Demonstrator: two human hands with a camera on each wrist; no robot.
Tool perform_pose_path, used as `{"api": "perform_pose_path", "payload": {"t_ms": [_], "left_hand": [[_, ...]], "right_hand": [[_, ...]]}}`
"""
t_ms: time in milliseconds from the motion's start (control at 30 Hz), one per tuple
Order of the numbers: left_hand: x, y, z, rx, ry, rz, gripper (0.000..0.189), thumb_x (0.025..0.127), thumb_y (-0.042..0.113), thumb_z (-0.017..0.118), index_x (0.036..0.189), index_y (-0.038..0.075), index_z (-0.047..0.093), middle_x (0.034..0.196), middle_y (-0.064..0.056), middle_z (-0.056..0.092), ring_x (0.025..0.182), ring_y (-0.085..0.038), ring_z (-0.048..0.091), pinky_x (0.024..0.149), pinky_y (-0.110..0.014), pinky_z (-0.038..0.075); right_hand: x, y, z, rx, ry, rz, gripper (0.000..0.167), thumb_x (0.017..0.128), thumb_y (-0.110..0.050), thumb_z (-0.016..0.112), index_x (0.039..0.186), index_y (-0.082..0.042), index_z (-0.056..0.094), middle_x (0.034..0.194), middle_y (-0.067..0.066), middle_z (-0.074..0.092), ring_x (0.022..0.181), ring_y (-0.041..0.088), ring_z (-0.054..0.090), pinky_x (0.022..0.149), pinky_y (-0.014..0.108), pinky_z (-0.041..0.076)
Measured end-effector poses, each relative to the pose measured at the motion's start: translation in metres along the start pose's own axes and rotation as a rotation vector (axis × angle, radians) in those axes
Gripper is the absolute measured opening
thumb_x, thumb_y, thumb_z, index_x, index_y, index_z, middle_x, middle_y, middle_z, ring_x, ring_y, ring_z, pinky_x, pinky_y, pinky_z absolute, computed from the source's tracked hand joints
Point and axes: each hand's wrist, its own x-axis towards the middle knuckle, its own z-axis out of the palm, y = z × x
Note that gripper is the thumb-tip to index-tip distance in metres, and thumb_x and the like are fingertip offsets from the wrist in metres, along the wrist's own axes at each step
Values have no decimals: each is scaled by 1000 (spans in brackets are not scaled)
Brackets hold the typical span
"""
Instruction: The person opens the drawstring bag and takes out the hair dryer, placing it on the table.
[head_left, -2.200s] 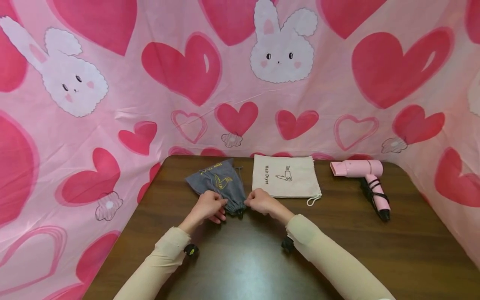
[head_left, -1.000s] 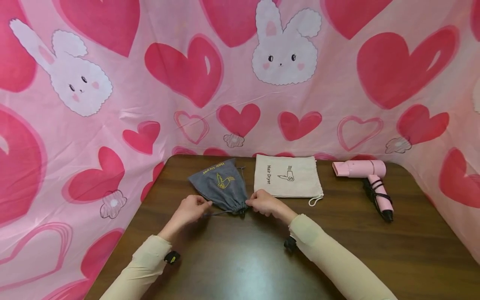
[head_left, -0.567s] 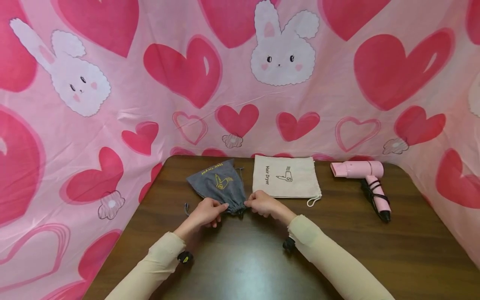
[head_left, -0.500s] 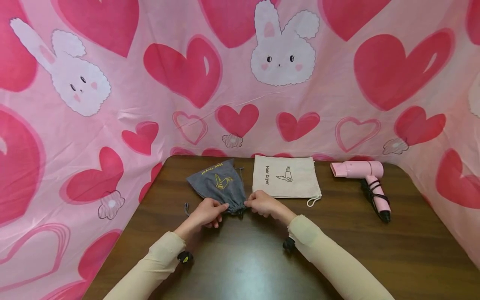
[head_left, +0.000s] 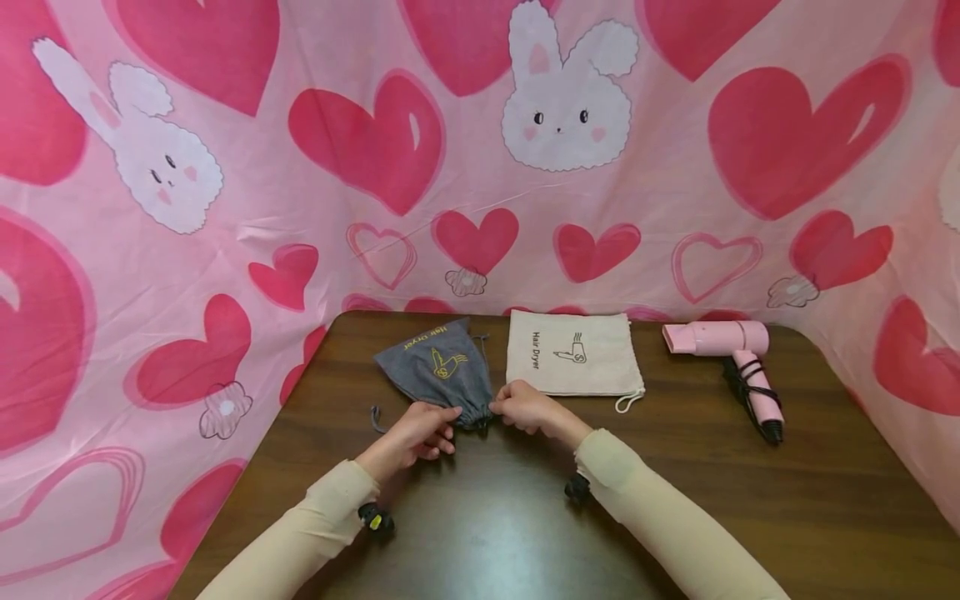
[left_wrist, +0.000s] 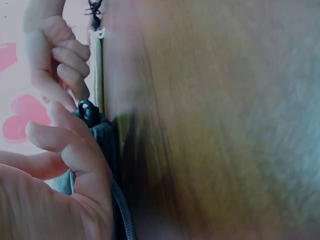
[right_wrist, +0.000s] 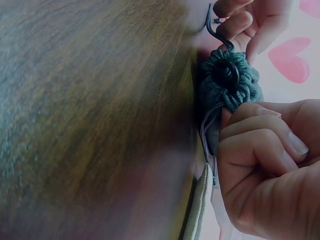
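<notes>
A grey drawstring bag point(head_left: 431, 367) with a yellow hair dryer print lies on the table, its gathered neck point(right_wrist: 227, 82) toward me. Thumb and forefinger of my left hand point(head_left: 416, 433) pinch the left side of that neck, the other fingers loosely bent. On the opposite side, my right hand point(head_left: 528, 408) pinches the neck's edge with its fingers curled. The mouth is bunched nearly closed, with a dark cord loop point(right_wrist: 232, 74) at its centre. A loose cord end point(head_left: 375, 419) lies left of my left hand. What the bag contains is hidden.
A cream drawstring bag point(head_left: 573, 354) printed "Hair Dryer" lies flat just right of the grey one. Farther right is a pink hair dryer point(head_left: 716, 337) with its black cord wrapped round the handle. A pink heart-patterned cloth point(head_left: 480, 183) stands behind the brown table point(head_left: 675, 500).
My left hand drew a cord out to the left, then came back right to the grey bag's neck. The cord end now lies on the table. My right hand stays put.
</notes>
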Motion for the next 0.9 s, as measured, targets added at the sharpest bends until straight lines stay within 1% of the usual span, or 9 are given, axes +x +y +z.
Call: {"api": "perform_pose_path", "payload": {"t_ms": [133, 367, 500, 600, 800, 900], "left_hand": [[-2, 0, 2, -37, 12, -11, 28, 105, 25, 65, 91, 2, 60, 67, -1, 58, 50, -9, 62, 43, -19, 43], [-2, -2, 3, -51, 11, 0, 28, 106, 25, 65, 90, 1, 60, 68, -1, 56, 50, -8, 61, 43, -19, 42], [-2, -4, 3, -56, -1, 5, 27, 107, 24, 63, 93, 0, 61, 71, -1, 58, 52, -8, 61, 44, -19, 42], [-1, -5, 3, -66, 1, 2, 24, 107, 20, 61, 96, -1, 61, 73, -2, 60, 53, -9, 61, 45, -20, 42], [0, -6, 5, -99, 24, -5, 16, 107, 14, 58, 106, -2, 61, 74, -4, 64, 53, -10, 62, 45, -20, 44], [0, -7, 6, -111, 37, -10, 14, 106, 12, 58, 107, -2, 60, 73, -4, 64, 52, -10, 62, 45, -21, 44]], "right_hand": [[-1, 0, 0, 15, -16, -7, 26, 107, -15, 59, 83, -7, 53, 59, -3, 36, 47, 9, 26, 43, 24, 22], [-1, 2, -1, 23, -19, -18, 22, 108, -15, 58, 87, -7, 54, 61, -2, 37, 48, 10, 27, 44, 25, 22], [-2, 2, -1, 40, -26, -10, 23, 108, -14, 58, 86, -8, 53, 61, -2, 35, 48, 10, 26, 44, 25, 21], [-3, 1, -1, 50, -34, -10, 23, 108, -13, 57, 86, -8, 52, 61, -2, 35, 48, 10, 25, 44, 25, 20], [-2, 2, -1, 56, -35, -16, 23, 108, -13, 56, 86, -8, 52, 61, -2, 34, 48, 10, 24, 45, 25, 20], [-1, 3, -1, 57, -35, -15, 24, 108, -13, 57, 86, -8, 51, 61, -2, 34, 48, 10, 24, 45, 25, 20]]}}
